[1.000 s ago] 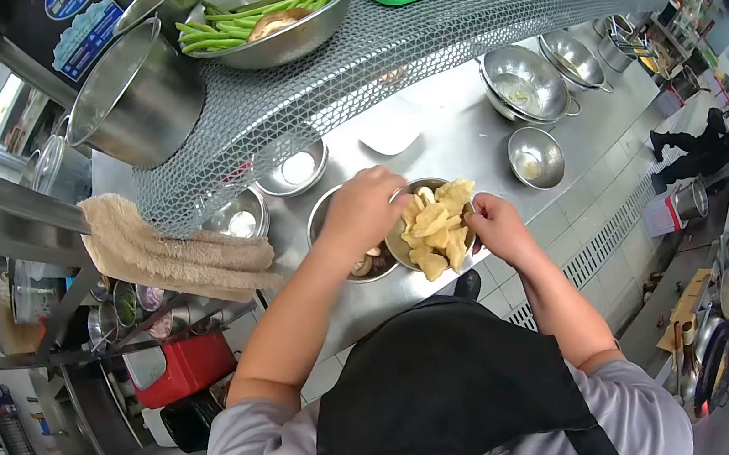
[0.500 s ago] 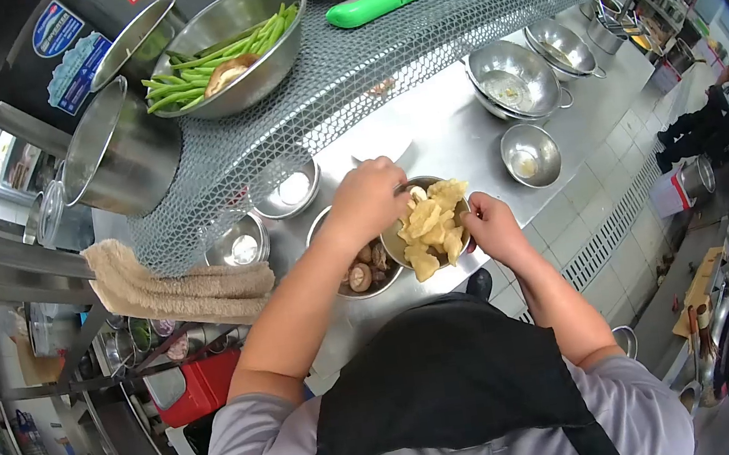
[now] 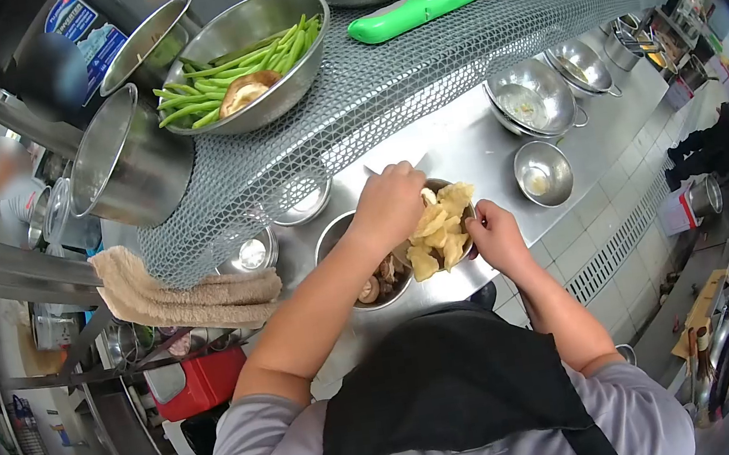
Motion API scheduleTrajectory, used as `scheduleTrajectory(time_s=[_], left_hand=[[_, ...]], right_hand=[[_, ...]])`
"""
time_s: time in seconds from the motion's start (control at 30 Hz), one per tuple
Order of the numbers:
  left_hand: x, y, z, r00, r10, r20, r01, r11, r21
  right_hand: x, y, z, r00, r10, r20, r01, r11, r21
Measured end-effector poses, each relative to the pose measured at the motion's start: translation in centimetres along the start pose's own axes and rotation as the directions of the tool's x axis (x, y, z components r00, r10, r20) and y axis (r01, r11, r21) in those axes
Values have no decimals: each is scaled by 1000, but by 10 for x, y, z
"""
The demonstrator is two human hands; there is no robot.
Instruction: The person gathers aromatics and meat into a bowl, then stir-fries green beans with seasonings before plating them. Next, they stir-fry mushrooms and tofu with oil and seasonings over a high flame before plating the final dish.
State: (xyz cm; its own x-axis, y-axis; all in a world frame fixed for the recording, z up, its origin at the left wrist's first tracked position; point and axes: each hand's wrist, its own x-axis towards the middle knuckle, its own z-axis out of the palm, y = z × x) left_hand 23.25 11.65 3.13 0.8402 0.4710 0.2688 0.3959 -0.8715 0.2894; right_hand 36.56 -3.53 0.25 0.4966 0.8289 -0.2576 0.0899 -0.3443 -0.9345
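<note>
A metal bowl of pale yellow, crisp-looking pieces (image 3: 441,231) is between my hands over the steel counter. My right hand (image 3: 496,230) grips the bowl's right rim, thumb on the edge. My left hand (image 3: 391,205) lies over the bowl's left side, fingers bent down at its edge; what they hold, if anything, is hidden. Just left, partly under my left forearm, stands a bowl of brown mushrooms (image 3: 383,282). On the mesh shelf above, a bowl holds green beans (image 3: 269,63) and a cut mushroom (image 3: 249,93).
Metal bowls (image 3: 543,173) stand on the counter's right part, small ones (image 3: 253,253) at its left. The mesh shelf (image 3: 347,92) carries a green-handled tool (image 3: 415,14), pots and white dishes. A beige towel (image 3: 180,293) hangs at the left. A person in dark trousers (image 3: 713,143) is far right.
The view has shifted slightly, so the shelf and counter sit lower and further right. A blurred person has come into view at far left. My hands remain at the bowl.
</note>
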Motion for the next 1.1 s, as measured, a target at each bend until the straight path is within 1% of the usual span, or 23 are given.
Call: scheduleTrajectory(time_s=[0.03,0.07,0.1,0.13,0.17,0.2,0.23,0.3,0.37,0.47,0.53,0.57,0.6,0.63,0.67,0.7,0.77,0.8,0.87,0.9,0.97,1.0,1.1], left_hand=[[-2,2,2,1000,1,-3,-1,1000,5],[-2,5,5,997,-4,78,0,998,58],[0,7,7,989,-8,146,-9,993,115],[-2,9,8,984,-25,177,-5,986,169],[-4,12,10,980,-42,193,-3,974,226],[-2,9,15,988,-8,151,-30,969,243],[0,7,16,992,22,123,-53,966,254],[4,13,2,994,84,70,-101,951,291],[3,14,-4,990,128,59,-140,940,311],[-1,9,-2,986,167,22,-167,944,285],[-7,5,0,982,183,-49,-166,956,240],[-10,4,-3,983,181,-40,-170,965,199],[-10,-1,0,977,178,-119,-165,980,111],[-11,-3,-2,979,95,-180,-99,995,-16],[-11,-2,-15,988,-40,-152,19,990,-141],[-13,3,-29,970,-208,-124,183,965,-186],[-20,-3,-35,891,-405,-204,291,856,-426],[-25,-9,-37,891,-406,-205,291,855,-429],[-43,-19,-37,816,-501,-288,349,824,-445],[-51,-21,-41,816,-503,-285,351,823,-447],[-69,-22,-50,773,-578,-262,400,764,-506],[-81,-27,-49,776,-575,-258,399,765,-506],[-117,-36,-39,787,-577,-219,421,761,-494]], right_hand=[[2,10,1,996,-94,-10,92,990,-110],[6,12,0,979,-203,-17,194,956,-219],[-1,-4,0,973,-232,-17,217,930,-297],[4,11,4,978,-207,-26,194,949,-250],[1,3,5,979,-199,-35,178,932,-316],[5,9,6,971,-233,-53,200,915,-349],[3,3,5,974,-218,-61,189,929,-317],[10,14,6,985,-166,-42,158,978,-138],[9,11,-1,999,-39,14,39,999,-16],[10,10,-5,1000,0,2,0,999,51],[10,9,-8,999,-32,-10,32,999,-17],[11,10,-8,999,-39,-31,38,999,-38],[11,11,-7,998,-34,-48,34,999,7],[11,10,-7,998,-33,-48,33,999,-4],[11,8,-7,1000,-2,-29,4,999,47],[12,9,-7,999,35,-3,-34,988,148],[10,7,-10,998,57,-2,-56,976,211],[11,5,-11,998,58,-2,-56,977,208],[10,3,-13,998,56,-27,-48,974,221],[15,8,-14,998,59,-27,-51,974,219],[27,33,-17,983,139,-122,-89,934,345],[28,40,-22,981,140,-133,-106,965,240],[22,45,-29,975,208,-76,-184,953,240]])
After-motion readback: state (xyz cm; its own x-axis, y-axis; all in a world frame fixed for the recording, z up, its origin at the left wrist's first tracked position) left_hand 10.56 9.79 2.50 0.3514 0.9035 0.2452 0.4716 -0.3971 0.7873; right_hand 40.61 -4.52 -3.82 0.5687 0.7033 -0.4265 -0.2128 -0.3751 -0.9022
